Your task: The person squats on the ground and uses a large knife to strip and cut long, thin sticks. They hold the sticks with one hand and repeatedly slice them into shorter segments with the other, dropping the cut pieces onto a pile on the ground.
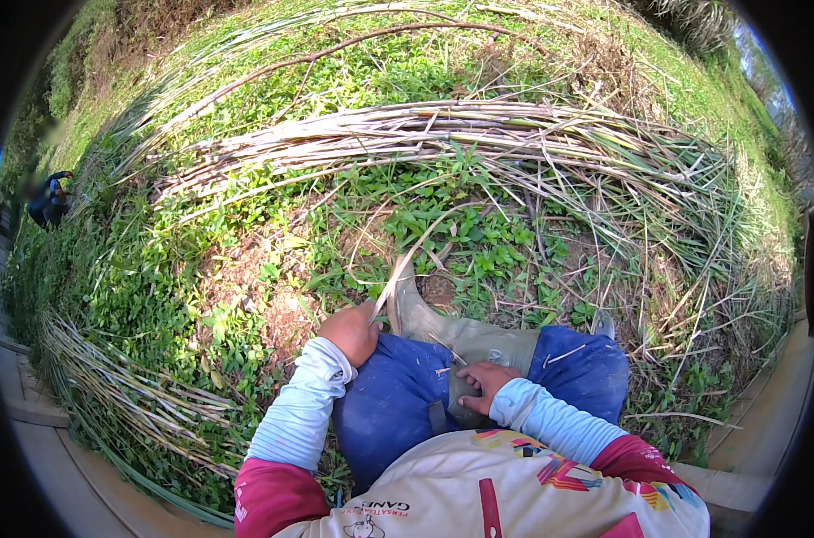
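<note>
My left hand (351, 334) is closed around the end of a pale, flat fibrous strip (405, 269). From there the strip rises and curves to the right, in front of my boot (418, 309). Over my lap, my right hand (488, 384) is held with curled fingers beside the boot leg and blue trousers (391, 387). A thin pale sliver (458, 359) shows near its fingertips; whether the fingers grip it is too small to tell. Beyond my feet lies a long bundle of cut stalks (407, 134), some with green leaves at the right end.
More cut stalks (138, 394) lie in the weeds at lower left, near a pale plank-like edge (30, 412). A bent branch (335, 52) arches behind the big bundle. Far left, another person (48, 202) in dark blue is on the slope.
</note>
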A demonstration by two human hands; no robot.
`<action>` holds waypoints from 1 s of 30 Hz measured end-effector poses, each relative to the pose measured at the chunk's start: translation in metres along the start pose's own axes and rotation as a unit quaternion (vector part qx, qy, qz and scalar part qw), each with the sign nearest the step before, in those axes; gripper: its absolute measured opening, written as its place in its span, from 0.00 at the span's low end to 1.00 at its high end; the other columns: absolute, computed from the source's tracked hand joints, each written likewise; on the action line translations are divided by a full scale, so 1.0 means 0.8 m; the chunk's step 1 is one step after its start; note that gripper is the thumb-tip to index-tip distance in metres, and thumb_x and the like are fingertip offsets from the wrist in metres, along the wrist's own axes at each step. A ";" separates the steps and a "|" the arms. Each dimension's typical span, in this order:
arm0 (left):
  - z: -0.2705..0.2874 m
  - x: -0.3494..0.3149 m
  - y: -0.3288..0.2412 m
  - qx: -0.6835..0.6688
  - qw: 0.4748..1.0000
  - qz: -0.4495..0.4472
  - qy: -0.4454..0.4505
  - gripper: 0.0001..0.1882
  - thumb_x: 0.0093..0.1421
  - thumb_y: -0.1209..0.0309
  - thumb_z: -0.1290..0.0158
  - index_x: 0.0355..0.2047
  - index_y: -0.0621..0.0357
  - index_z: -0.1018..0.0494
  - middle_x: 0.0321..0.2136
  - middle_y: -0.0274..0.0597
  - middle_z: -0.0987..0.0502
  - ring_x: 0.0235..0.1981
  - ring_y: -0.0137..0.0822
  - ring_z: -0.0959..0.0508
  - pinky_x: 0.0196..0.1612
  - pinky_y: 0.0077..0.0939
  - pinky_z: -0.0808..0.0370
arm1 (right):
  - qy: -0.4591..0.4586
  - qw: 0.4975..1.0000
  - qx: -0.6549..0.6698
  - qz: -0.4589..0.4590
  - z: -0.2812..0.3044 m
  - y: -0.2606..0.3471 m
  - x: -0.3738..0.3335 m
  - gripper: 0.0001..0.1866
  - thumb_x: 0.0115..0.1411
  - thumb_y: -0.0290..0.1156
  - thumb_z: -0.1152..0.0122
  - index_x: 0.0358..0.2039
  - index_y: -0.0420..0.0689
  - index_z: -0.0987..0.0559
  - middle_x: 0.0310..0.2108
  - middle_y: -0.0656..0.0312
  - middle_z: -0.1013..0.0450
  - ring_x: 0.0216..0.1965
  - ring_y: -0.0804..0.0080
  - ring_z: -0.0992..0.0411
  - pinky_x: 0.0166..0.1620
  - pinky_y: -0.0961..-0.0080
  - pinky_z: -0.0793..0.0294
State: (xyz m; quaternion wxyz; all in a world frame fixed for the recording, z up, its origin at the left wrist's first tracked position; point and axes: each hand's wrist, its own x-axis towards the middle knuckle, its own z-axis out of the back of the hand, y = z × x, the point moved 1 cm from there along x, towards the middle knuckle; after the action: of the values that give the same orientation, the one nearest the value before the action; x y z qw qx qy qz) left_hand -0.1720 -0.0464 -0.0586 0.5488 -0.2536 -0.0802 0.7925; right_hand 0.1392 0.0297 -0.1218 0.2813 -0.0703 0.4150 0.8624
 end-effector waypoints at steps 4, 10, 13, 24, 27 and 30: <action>0.027 -0.001 -0.018 -0.083 0.989 -0.037 -0.116 0.08 0.66 0.69 0.48 0.39 0.61 0.24 0.26 0.56 0.22 0.29 0.57 0.21 0.35 0.43 0.25 | 0.005 1.000 0.000 0.005 0.006 0.003 -0.002 0.29 0.51 0.41 0.26 0.53 0.47 0.23 0.43 0.57 0.24 0.43 0.61 0.23 0.49 0.65 0.23; 0.053 -0.025 -0.087 -0.193 0.953 -0.190 -0.137 0.15 0.67 0.72 0.50 0.51 0.64 0.24 0.30 0.57 0.20 0.30 0.54 0.20 0.35 0.38 0.24 | 0.004 0.966 0.259 -0.023 0.011 0.008 0.003 0.37 0.55 0.49 0.27 0.59 0.44 0.28 0.46 0.59 0.27 0.46 0.65 0.24 0.52 0.65 0.25; 0.027 -0.026 -0.130 -0.173 0.949 -0.242 -0.103 0.15 0.67 0.69 0.48 0.51 0.62 0.24 0.31 0.58 0.20 0.32 0.57 0.19 0.36 0.44 0.23 | -0.195 0.909 0.356 0.094 0.017 0.012 -0.001 0.37 0.63 0.44 0.34 0.67 0.42 0.37 0.53 0.57 0.29 0.51 0.65 0.26 0.57 0.67 0.28; -0.061 0.006 -0.129 -0.151 0.927 -0.323 0.116 0.34 0.63 0.59 0.43 0.66 0.62 0.37 0.53 0.58 0.25 0.55 0.56 0.26 0.60 0.45 0.30 | -0.453 0.714 0.534 0.014 0.193 -0.098 -0.047 0.17 0.75 0.35 0.56 0.58 0.38 0.33 0.24 0.66 0.36 0.26 0.76 0.37 0.36 0.73 0.30; 0.006 0.036 -0.085 -0.191 0.940 -0.282 0.018 0.31 0.64 0.62 0.43 0.64 0.62 0.34 0.49 0.55 0.23 0.47 0.49 0.20 0.52 0.39 0.23 | -0.617 0.655 0.436 0.005 0.293 -0.313 -0.165 0.23 0.75 0.38 0.54 0.65 0.45 0.36 0.28 0.65 0.32 0.28 0.77 0.34 0.35 0.77 0.29; 0.053 0.089 -0.028 -0.302 0.935 -0.163 -0.088 0.23 0.64 0.64 0.41 0.56 0.64 0.27 0.40 0.50 0.19 0.38 0.39 0.18 0.44 0.32 0.21 | -0.719 0.619 0.279 -0.146 0.331 -0.433 -0.260 0.23 0.73 0.38 0.51 0.64 0.44 0.34 0.29 0.63 0.30 0.29 0.75 0.33 0.37 0.75 0.29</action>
State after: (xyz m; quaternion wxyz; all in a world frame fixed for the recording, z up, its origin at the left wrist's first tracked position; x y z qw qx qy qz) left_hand -0.1934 0.0334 -0.0351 0.5582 -0.3199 -0.4044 0.6500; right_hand 0.5301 0.3137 -0.1113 0.6183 0.5946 0.2848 0.4279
